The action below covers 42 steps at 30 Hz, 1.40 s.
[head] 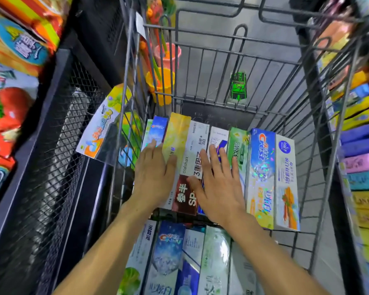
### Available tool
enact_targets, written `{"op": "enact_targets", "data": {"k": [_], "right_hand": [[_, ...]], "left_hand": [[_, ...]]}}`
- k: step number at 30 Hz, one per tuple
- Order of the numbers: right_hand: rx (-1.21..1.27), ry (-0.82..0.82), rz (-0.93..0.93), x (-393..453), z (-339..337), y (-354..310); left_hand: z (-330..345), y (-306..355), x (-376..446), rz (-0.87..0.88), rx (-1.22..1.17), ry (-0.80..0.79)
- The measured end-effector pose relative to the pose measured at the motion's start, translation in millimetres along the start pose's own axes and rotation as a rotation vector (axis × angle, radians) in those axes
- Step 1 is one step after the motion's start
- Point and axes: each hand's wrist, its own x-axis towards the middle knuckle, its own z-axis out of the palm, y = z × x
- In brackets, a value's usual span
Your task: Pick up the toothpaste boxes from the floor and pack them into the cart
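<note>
Inside the wire cart [222, 47] a far row of toothpaste boxes [262, 175] lies side by side, long sides touching. A second row of toothpaste boxes [170, 256] lies nearer to me, partly hidden by my forearms. My left hand [152, 173] rests flat with straight fingers on the yellow box [176, 133] and the blue box at the row's left end. My right hand [217, 184] lies flat with spread fingers on the white and red oralshark box [195, 143] and the boxes beside it. Neither hand grips anything.
A black mesh shelf [58, 145] with colourful snack packs stands at the left. A hanging package [102, 122] presses against the cart's left wall. Shelves of coloured packs [362, 145] line the right. Plastic cups [162, 81] sit beyond the cart's far corner.
</note>
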Motion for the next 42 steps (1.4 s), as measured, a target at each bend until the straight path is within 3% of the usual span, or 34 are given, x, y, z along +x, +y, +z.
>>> {"op": "enact_targets", "data": {"k": [8, 13, 19, 25, 30, 42], "right_hand": [[-0.029, -0.145, -0.009, 2, -13, 1], [0.051, -0.135, 0.001, -16, -65, 7], [-0.033, -0.079, 0.103, -85, -130, 13], [-0.079, 0.036, 0.231, -202, -201, 9], [-0.137, 0.157, 0.402, -318, -243, 17], [-0.100, 0.273, 1.080, -671, -250, 46]], "left_hand": [[-9, 7, -2, 0.041, 0.057, 0.010], [-21, 9, -20, 0.257, 0.272, -0.026], [-74, 39, -63, 0.446, 0.512, -0.084], [-136, 103, -138, 0.686, 0.584, 0.052], [-150, 160, -207, 0.904, 0.620, 0.112], [-71, 327, -455, 1.549, 0.662, 0.016]]}}
